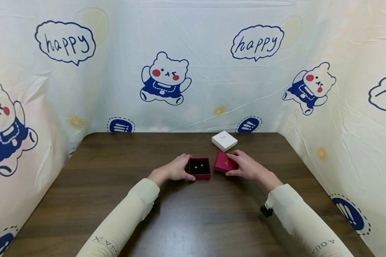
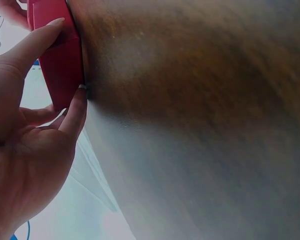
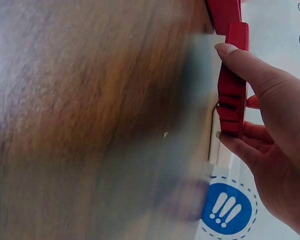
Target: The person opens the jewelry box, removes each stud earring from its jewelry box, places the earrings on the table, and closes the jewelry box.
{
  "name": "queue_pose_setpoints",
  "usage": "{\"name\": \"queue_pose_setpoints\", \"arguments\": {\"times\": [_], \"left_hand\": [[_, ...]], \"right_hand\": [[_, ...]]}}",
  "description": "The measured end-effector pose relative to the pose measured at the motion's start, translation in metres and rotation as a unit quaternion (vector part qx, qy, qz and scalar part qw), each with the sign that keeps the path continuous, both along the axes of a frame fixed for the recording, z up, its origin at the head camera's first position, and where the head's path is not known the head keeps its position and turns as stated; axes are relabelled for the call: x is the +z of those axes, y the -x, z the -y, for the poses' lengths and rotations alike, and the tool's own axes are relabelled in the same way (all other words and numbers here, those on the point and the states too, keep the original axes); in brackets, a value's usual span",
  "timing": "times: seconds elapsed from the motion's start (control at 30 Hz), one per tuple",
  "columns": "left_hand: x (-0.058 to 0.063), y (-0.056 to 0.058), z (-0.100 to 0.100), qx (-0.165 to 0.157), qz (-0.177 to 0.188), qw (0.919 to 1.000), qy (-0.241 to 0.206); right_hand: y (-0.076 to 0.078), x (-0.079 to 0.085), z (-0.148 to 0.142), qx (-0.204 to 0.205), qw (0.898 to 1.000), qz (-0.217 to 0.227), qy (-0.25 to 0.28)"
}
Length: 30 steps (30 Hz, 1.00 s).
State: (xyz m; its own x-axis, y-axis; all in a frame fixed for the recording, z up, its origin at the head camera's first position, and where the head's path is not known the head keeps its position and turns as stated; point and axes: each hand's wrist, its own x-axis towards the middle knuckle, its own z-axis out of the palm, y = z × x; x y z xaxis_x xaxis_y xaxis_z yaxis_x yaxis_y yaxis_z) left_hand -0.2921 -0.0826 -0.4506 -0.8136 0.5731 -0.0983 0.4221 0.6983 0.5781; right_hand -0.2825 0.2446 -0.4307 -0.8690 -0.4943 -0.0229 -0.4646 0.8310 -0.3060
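A small red jewellery box (image 1: 200,176) stands uncovered on the table, its black insert holding a pair of small star-like earrings (image 1: 199,166). My left hand (image 1: 177,169) grips this box at its left side, thumb on the near wall; the left wrist view shows the fingers around the red box (image 2: 62,70). Just to the right, my right hand (image 1: 247,166) pinches the red box lid (image 1: 224,162) between thumb and fingers. In the right wrist view the lid (image 3: 232,85) appears raised off the table, close beside the box.
Behind the lid sits a small white box (image 1: 224,140) near the table's far edge. The dark wooden table (image 1: 193,214) is bordered by a printed cloth (image 1: 196,35) at the back and both sides.
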Motion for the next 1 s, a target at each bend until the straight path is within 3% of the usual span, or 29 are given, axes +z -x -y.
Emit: {"name": "queue_pose_setpoints", "arguments": {"times": [1.0], "left_hand": [[-0.001,0.001,0.000,0.004,0.004,1.0000,0.002]], "right_hand": [[0.004,-0.016,-0.019,-0.046,0.998,0.021,-0.023]]}}
